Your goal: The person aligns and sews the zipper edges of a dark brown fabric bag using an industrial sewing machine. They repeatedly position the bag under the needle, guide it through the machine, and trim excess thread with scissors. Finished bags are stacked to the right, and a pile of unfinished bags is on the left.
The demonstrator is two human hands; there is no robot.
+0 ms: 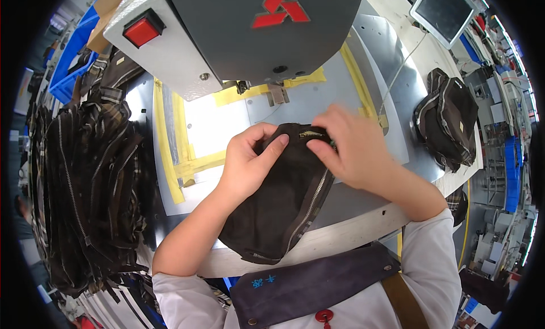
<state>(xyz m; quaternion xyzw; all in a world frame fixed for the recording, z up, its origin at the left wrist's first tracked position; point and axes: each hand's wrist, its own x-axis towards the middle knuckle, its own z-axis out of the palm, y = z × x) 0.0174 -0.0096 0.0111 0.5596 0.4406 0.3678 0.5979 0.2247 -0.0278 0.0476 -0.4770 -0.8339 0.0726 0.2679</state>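
A dark brown fabric piece [272, 204] with a silver zipper along its edges lies at a slant over the front of the machine's bed. My left hand [252, 158] grips its upper left edge, thumb on top and fingers curled behind it. My right hand [355, 150] is closed on the upper right corner, thumb and fingers around a short stretch of zipper [312, 134]. Just beyond them is the grey machine head [272, 28], with a small fitting [278, 95] under it on the metal plate, which is bordered by yellow tape [167, 124].
A tall heap of dark zippered pieces [91, 187] covers the left side. Behind it sit blue bins [74, 62]. A smaller pile of dark pieces [445, 121] lies at the right edge, below a small screen [441, 11]. The white table edge [363, 224] runs along the front.
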